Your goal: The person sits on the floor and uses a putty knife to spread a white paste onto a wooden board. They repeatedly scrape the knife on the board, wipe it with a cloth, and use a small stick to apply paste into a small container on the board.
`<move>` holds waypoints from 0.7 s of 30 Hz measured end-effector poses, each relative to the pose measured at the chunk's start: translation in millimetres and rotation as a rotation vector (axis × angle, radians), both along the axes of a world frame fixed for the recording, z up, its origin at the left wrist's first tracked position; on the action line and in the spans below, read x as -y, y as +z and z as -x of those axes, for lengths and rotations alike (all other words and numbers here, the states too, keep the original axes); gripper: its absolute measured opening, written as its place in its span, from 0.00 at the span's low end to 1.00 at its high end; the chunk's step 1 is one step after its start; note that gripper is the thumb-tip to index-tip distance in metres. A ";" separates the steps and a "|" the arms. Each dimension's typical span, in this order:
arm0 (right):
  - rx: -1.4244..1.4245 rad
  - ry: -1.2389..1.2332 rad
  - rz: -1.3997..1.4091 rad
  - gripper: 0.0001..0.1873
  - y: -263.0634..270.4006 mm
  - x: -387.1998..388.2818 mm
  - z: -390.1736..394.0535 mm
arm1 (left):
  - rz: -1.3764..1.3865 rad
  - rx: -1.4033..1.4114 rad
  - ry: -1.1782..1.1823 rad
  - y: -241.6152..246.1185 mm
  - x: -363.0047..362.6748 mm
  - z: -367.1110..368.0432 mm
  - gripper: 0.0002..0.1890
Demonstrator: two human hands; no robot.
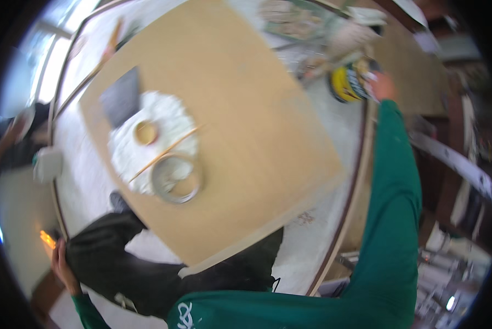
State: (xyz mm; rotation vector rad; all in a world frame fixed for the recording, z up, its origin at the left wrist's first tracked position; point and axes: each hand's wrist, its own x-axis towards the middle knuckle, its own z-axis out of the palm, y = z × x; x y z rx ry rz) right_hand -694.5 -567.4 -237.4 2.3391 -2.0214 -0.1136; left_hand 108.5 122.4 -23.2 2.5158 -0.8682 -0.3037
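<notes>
My right hand [383,87] is stretched out at the upper right, against a yellow and black tub [346,84]; blur hides whether its fingers grip it. Low at the left, my left hand [61,265] is beside my knee, near a small orange-lit thing [47,238]; its grip is unclear. Before me a tan board [246,123] bears a round white textured mat [163,111]. On the mat stand a small cup [146,132] and a thin wooden stick [159,159]. A round clear container [178,199] overlaps its edge. A dark grey flat piece [124,96] lies beside it.
A green tray [295,35] with pale pieces lies beyond the board. A wooden-edged frame [342,234] runs down the right side, with shelves of cluttered items [443,279] past it. A white box [48,164] sits on the left edge. Another person's hand [13,131] shows at the far left.
</notes>
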 end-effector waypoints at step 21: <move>0.135 -0.164 -0.006 0.20 51.4 -20.1 -11.6 | 0.099 -0.239 0.102 0.4 34.9 1.6 0.15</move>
